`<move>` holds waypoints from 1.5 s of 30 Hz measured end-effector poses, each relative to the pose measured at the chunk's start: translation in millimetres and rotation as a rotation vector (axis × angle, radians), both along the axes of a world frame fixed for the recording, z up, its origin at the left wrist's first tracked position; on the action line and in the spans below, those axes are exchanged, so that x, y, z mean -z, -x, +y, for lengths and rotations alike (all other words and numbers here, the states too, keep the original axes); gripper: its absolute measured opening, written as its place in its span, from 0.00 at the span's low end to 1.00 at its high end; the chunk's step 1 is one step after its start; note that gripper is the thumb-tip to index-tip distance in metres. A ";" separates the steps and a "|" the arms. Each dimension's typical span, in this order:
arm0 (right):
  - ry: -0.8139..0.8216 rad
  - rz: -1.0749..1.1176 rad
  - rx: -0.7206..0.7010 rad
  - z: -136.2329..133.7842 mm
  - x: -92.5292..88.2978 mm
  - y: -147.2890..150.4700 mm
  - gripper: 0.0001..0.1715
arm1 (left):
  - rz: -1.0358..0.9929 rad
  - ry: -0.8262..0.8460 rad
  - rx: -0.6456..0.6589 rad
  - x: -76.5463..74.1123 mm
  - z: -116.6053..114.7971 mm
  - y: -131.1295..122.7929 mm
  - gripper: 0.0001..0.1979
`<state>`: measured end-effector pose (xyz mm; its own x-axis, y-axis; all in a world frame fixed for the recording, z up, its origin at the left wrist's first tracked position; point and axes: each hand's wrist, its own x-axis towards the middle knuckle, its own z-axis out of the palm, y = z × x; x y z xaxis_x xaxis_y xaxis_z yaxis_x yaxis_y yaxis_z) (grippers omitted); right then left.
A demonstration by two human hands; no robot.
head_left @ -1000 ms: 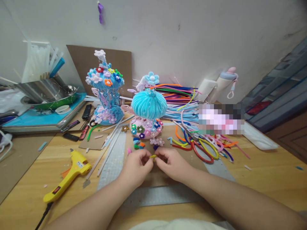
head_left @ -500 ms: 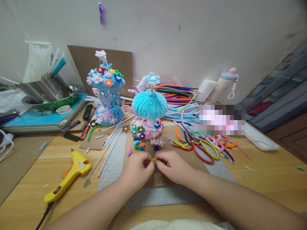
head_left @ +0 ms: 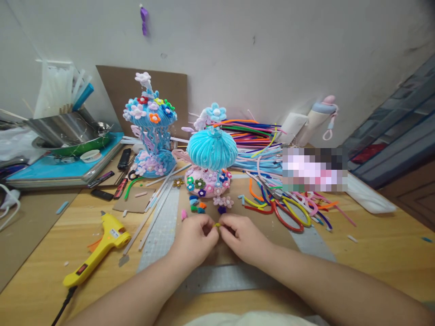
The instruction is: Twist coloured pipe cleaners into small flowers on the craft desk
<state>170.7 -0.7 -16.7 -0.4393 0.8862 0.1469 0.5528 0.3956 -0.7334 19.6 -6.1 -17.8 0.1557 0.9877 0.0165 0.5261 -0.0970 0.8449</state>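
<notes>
My left hand (head_left: 196,237) and my right hand (head_left: 243,236) meet over a brown cardboard sheet (head_left: 272,224). Their fingertips pinch a small yellow piece of pipe cleaner (head_left: 217,225), mostly covered by the fingers. Just beyond stands a pipe-cleaner jellyfish with a turquoise cap (head_left: 212,149) on a pink base set with small flowers. Small coloured pipe-cleaner bits (head_left: 194,203) and pale pink flowers (head_left: 223,201) lie between it and my hands. A pink bit (head_left: 184,214) is close to my left hand.
A yellow glue gun (head_left: 98,249) lies at left. Red-handled scissors (head_left: 287,215) rest at right among pipe-cleaner scraps. Bundles of pipe cleaners (head_left: 251,131) and a taller flowered jellyfish (head_left: 151,122) stand behind. A metal bowl (head_left: 64,127) sits at the far left.
The fingertips have shifted slightly around the yellow piece, and less of it shows between them. Everything else stays in place.
</notes>
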 end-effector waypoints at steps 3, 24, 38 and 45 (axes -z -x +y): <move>0.154 0.188 0.018 3.3 0.5 -1.3 0.08 | -0.121 -0.022 -0.012 -1.1 1.3 1.5 0.04; 0.033 0.207 0.011 1.6 -2.3 -5.8 0.07 | -0.031 -0.275 0.004 -19.7 -5.9 3.3 0.05; 0.125 0.287 0.030 2.1 1.4 -5.3 0.07 | -0.311 0.088 -0.022 -20.7 2.5 4.0 0.04; 0.207 0.341 0.076 6.8 7.5 -4.9 0.07 | 0.173 0.090 -0.058 -40.8 -14.4 60.0 0.01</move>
